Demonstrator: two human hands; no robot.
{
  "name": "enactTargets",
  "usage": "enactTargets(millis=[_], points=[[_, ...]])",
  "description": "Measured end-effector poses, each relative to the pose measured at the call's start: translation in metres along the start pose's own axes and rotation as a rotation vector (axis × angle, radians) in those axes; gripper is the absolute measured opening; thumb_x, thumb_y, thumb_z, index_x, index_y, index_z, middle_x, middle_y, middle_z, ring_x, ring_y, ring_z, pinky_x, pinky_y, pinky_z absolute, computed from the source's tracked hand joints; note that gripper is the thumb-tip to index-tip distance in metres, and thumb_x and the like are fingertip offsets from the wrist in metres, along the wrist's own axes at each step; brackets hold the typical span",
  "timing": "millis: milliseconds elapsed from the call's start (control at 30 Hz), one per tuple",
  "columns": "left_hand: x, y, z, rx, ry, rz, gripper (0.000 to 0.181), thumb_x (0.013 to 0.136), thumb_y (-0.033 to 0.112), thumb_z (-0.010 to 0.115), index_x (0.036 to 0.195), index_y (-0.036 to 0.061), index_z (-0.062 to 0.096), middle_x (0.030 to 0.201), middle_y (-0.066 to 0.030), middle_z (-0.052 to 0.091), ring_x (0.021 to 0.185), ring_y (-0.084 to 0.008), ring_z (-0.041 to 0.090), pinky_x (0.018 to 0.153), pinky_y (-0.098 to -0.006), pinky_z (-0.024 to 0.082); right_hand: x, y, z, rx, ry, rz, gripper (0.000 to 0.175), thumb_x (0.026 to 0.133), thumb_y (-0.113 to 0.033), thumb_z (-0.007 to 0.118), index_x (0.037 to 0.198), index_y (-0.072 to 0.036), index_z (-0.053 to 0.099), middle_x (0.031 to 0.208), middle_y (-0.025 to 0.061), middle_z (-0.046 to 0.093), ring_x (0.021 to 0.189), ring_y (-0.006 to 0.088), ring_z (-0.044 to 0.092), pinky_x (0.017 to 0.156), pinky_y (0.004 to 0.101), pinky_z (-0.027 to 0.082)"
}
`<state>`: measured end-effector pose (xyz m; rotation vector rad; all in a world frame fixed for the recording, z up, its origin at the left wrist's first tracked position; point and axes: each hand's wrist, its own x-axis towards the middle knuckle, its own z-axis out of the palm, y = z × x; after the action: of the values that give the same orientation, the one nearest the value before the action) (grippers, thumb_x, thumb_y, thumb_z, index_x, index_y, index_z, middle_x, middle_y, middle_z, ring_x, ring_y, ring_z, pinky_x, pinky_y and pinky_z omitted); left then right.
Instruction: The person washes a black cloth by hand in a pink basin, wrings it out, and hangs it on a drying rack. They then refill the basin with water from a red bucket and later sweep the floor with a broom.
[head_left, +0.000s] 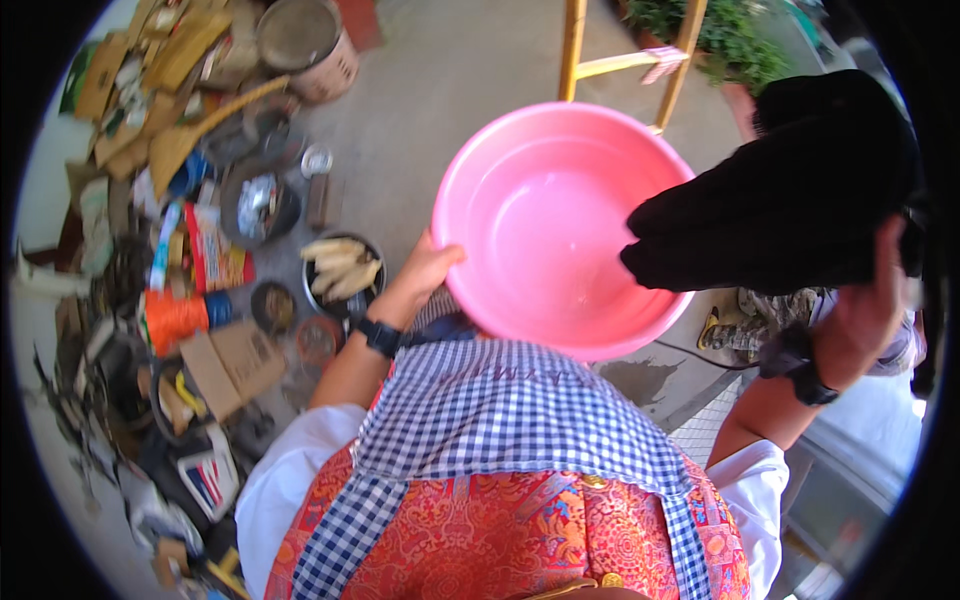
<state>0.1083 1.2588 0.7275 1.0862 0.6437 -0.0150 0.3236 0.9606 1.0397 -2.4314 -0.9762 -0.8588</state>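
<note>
My left hand (429, 271) grips the left rim of a round pink plastic basin (517, 217), thumb over the edge. The basin is tilted in front of my checked apron (525, 420), and no contents show inside it. Raised at the right, my right hand (874, 307) holds a folded black cloth garment (787, 195). Its lower end hangs over the basin's right side and hides part of that rim. The fingers behind the cloth are mostly hidden.
On the left floor lie cardboard (232, 367), a pot of corn cobs (341, 274), a straw broom (176, 150) and a metal bucket (304, 49). A wooden frame (615, 64) stands beyond the basin, near green plants (720, 37). Another person's camouflage-clad leg (750, 322) shows at right.
</note>
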Motion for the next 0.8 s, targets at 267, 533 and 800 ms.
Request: enactTargets(millis=[267,533,800], points=[[-0.038,-0.068,-0.008,-0.229,0.275,0.054,0.043,0.076,0.005,0.062,0.118,-0.0039,0.06,0.104,-0.01,0.067,0.09,-0.0173,0.065,0.08,-0.0317,0.053,0.051,0.016,0.071,1.013,-0.062,0.383,0.044,0.092,-0.018,0.062,0.123,0.011,0.056,0.124,0.0199,0.059,0.115,0.0271,0.056,0.104,0.0345,0.038],[-0.142,-0.161,-0.024,-0.557,1.047,0.249,0.043,0.076,0.0,0.061,0.118,-0.0007,0.057,0.099,-0.0109,0.067,0.086,-0.0198,0.067,0.073,-0.0324,0.056,0.095,-0.119,0.185,1.352,-0.691,0.538,0.052,0.091,-0.027,0.065,0.123,0.013,0.055,0.126,0.0191,0.059,0.115,0.0237,0.056,0.102,0.0315,0.039],[-0.181,-0.255,-0.106,-0.666,1.523,-0.257,0.064,0.076,0.015,0.069,0.121,-0.0102,0.031,0.106,-0.0264,0.058,0.083,-0.0293,0.067,0.058,-0.0384,0.057,0.09,-0.279,0.231,1.765,-0.557,0.338,0.057,0.093,-0.029,0.061,0.137,0.003,0.046,0.141,0.0182,0.048,0.13,0.0341,0.044,0.113,0.0485,0.028]])
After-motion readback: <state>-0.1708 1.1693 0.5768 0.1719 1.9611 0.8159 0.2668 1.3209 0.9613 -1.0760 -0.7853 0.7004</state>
